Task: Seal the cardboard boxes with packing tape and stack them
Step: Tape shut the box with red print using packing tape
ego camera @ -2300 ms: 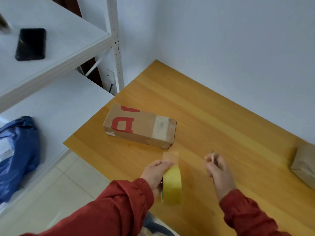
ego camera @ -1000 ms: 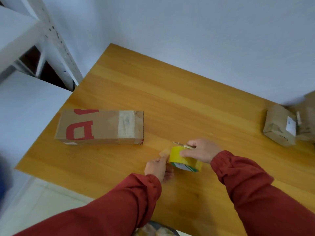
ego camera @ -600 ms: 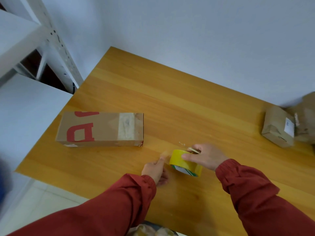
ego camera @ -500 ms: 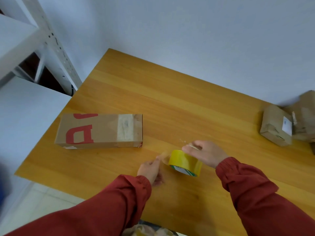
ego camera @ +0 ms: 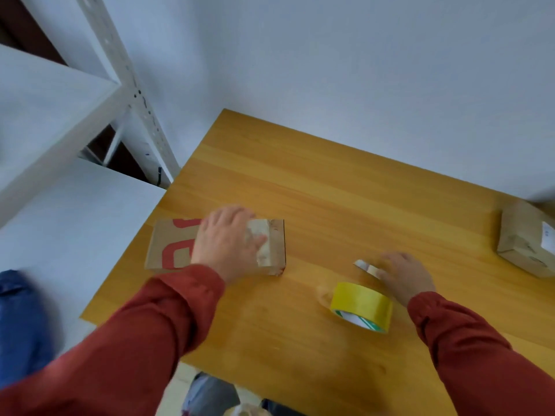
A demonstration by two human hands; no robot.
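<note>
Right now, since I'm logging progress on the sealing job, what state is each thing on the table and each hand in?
Red-printed cardboard box: closed, lying flat, tape band across its right end.
Left hand: laid flat on that box's top.
Yellow packing tape roll: on the table, in neither hand.
Right hand: beside the roll, pinching a small pale object, unidentifiable.
Labelled cardboard box: closed, at the right edge, untouched.

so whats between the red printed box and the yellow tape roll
Head view: just bare table between the red-printed box and the yellow tape roll; they sit apart.
</note>
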